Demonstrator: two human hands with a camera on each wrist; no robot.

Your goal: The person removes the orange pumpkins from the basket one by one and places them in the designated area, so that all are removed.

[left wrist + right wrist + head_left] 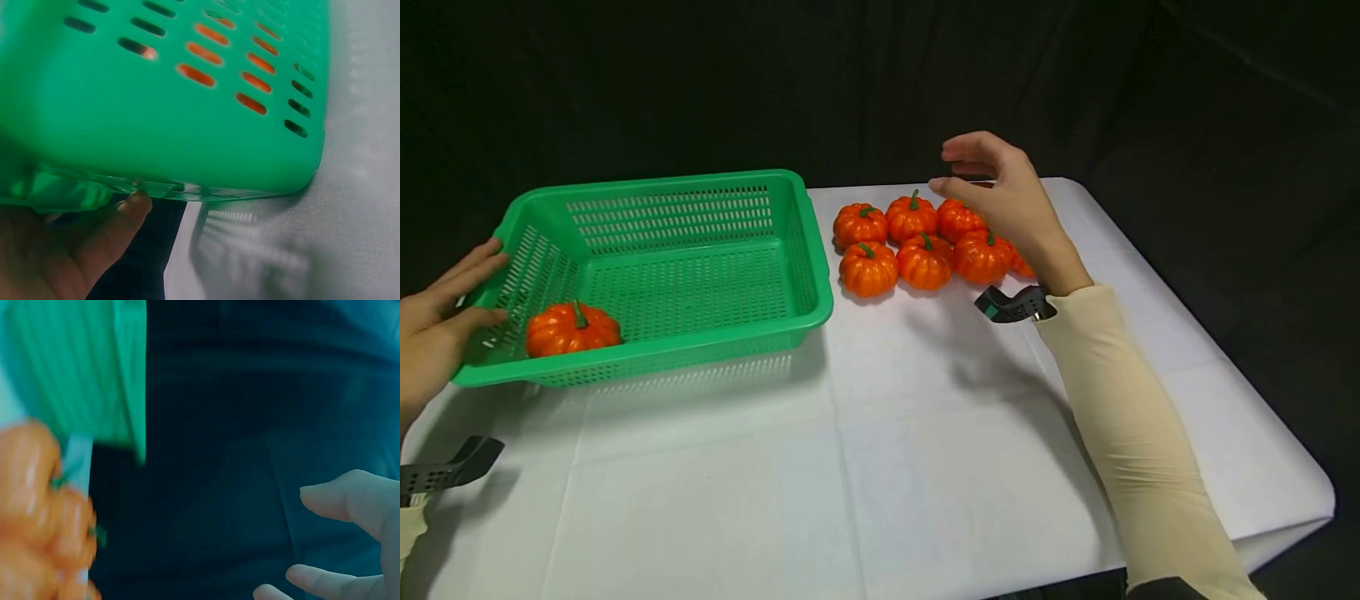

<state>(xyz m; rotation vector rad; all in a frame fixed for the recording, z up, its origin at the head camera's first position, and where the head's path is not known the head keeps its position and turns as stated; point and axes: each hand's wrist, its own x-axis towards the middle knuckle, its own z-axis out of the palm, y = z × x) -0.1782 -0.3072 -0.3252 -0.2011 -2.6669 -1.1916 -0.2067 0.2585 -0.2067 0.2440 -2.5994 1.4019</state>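
My left hand (433, 321) grips the left end of a green plastic basket (816, 275), fingers along the outside and thumb over the rim. Through the basket's slots in the left wrist view (169, 131) a fingertip shows inside. One small orange pumpkin (574, 329) with a green stem sits in the near left corner of the basket. Raised over the back right of the table is my right hand (1000, 183), thumb apart from its loosely bent fingers, holding nothing. Below and left of it several similar pumpkins (925, 262) stand in two rows, some partly hidden by the hand.
A white cloth (722, 492) covers the table, whose right edge (1213, 350) slopes away toward the back. Dark fabric (880, 83) hangs behind. A black wrist mount (1011, 305) sits under the right wrist, another (452, 468) under the left.
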